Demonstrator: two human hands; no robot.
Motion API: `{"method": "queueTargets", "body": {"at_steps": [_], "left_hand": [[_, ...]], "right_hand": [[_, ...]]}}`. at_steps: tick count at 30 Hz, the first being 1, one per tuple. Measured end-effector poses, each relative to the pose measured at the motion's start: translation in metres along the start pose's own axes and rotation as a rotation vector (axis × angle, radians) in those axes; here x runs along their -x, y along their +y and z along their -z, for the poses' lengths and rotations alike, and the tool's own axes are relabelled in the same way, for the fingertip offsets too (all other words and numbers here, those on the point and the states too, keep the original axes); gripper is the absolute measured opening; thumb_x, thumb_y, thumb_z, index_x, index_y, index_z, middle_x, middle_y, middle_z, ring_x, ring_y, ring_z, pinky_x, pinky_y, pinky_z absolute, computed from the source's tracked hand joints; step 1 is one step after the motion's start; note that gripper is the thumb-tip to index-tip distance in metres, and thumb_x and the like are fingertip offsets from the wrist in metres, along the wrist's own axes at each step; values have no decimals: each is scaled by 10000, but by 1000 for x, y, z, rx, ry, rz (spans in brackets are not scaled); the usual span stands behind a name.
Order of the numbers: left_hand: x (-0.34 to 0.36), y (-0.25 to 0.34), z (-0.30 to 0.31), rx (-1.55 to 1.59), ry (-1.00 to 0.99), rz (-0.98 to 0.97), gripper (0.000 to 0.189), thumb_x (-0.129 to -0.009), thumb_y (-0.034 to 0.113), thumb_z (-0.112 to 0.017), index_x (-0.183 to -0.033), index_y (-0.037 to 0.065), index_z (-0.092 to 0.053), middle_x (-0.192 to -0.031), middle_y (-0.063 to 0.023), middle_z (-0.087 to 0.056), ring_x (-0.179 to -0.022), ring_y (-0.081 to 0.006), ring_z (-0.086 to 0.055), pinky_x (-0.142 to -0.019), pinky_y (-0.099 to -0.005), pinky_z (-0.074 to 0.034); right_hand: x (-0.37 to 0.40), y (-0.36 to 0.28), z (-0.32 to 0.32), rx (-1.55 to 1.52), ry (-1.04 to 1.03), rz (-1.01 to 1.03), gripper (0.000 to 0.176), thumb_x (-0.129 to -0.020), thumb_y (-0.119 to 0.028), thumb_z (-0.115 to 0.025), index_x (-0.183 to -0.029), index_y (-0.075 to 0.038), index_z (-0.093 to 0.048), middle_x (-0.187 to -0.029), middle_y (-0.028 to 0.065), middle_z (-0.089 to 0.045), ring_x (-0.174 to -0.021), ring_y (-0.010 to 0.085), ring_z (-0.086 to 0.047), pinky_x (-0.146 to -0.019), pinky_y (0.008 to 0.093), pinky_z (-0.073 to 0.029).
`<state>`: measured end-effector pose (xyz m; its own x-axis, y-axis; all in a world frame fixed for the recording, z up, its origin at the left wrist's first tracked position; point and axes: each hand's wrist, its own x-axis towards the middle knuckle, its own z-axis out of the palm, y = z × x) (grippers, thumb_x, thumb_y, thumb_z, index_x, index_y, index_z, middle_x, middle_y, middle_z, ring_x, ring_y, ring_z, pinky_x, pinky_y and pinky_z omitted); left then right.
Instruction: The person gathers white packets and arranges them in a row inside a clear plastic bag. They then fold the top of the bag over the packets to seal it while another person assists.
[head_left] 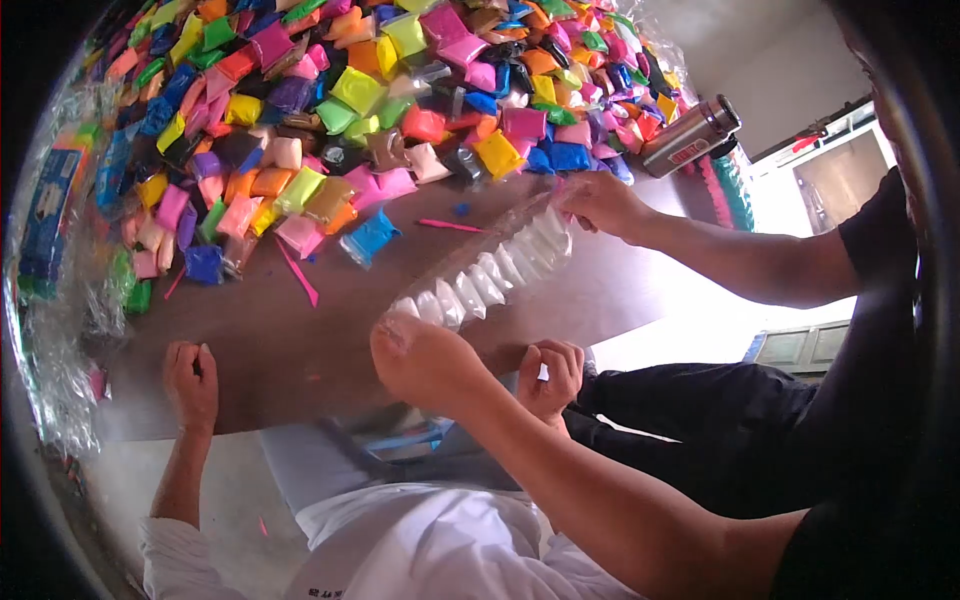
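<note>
My left hand (191, 385), below a white sleeve, rests at the near edge of the brown table with its fingers curled and nothing visible in them. My right hand (549, 378) is also closed, near the table's edge, its thumb and fingers curled round a small bright gap; a co-worker's forearm hides part of its wrist. Nearest to it is a clear plastic strip of white packets (485, 283), stretched between the co-worker's two hands. One co-worker hand (415, 350) grips its near end, the other hand (605, 207) its far end.
A large heap of small colourful packets (360, 92) covers the back of the table (270, 345). Pink plastic sticks (298, 272) and a blue packet (370, 238) lie before it. A steel flask (690, 137) stands behind. The co-worker's arms reach in from the right.
</note>
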<state>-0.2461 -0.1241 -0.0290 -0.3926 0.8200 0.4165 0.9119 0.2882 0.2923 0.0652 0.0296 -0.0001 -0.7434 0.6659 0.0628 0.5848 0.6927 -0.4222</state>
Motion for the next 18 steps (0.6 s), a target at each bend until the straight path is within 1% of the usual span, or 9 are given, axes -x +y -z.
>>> {"method": "queueTargets", "body": {"at_steps": [1, 2, 5, 7, 8, 11, 15, 17, 18], "left_hand": [[-1, 0, 1, -12, -16, -20, 164, -882, 96, -584, -773, 22, -487, -802, -120, -500, -749, -317, -519, -676, -413, -418], [-1, 1, 1, -24, -34, -40, 156, -883, 90, -577, -775, 21, -487, -799, -122, -494, -752, -319, -518, -676, -420, -413], [-1, 1, -3, -7, -14, -62, 152, -881, 90, -570, -775, 22, -486, -803, -126, -487, -755, -328, -511, -680, -429, -407], [-1, 0, -3, -18, -26, -64, 149, -884, 93, -566, -778, 23, -488, -807, -128, -489, -758, -330, -513, -680, -432, -407], [-1, -1, -2, -26, -35, -65, 146, -886, 96, -562, -781, 25, -491, -811, -130, -491, -761, -332, -515, -680, -434, -407], [-3, 5, 3, -73, -58, -77, 138, -886, 99, -556, -787, 27, -494, -817, -131, -491, -772, -333, -516, -685, -436, -409], [-3, 2, 3, -84, -81, -74, 132, -888, 101, -554, -794, 27, -498, -829, -129, -493, -782, -330, -517, -689, -434, -411], [-3, 2, 3, -101, -88, -75, 133, -891, 102, -553, -796, 26, -498, -841, -126, -494, -783, -327, -513, -689, -430, -410], [-2, 1, 1, -100, -87, -77, 133, -891, 102, -553, -796, 26, -498, -841, -126, -494, -783, -327, -513, -689, -430, -410]], "right_hand": [[-5, -16, 31, -565, -104, -397, 303, -927, -298, -462, -921, -23, -590, -872, 205, -649, -872, 378, -640, -768, 407, -497], [-3, -14, 25, -569, -107, -398, 303, -927, -298, -462, -921, -23, -590, -872, 205, -649, -872, 378, -640, -768, 407, -497], [-1, -13, 19, -598, 54, -196, 295, -918, -263, -443, -900, -4, -582, -869, 252, -647, -838, 442, -639, -723, 468, -496], [-12, -23, 40, -516, -209, -465, 277, -907, -242, -457, -855, -2, -586, -874, 239, -654, -840, 435, -641, -719, 480, -497], [-13, -24, 37, -519, -211, -465, 277, -907, -242, -457, -855, -2, -586, -874, 239, -654, -840, 435, -641, -719, 480, -497], [-10, -28, 26, -606, -89, -733, 260, -893, -216, -480, -804, -2, -599, -820, 249, -639, -805, 422, -644, -676, 472, -501], [0, -10, 19, 228, -49, -18, 201, -873, -178, -517, -782, -46, -638, -729, 177, -633, -731, 316, -656, -619, 405, -509], [6, -1, 11, 436, -33, 162, 189, -868, -169, -526, -776, -58, -648, -706, 158, -631, -712, 289, -659, -604, 388, -511], [6, 0, 11, 785, -63, 170, 147, -847, -163, -560, -775, -72, -650, -715, 129, -642, -703, 265, -654, -608, 372, -510]]}}
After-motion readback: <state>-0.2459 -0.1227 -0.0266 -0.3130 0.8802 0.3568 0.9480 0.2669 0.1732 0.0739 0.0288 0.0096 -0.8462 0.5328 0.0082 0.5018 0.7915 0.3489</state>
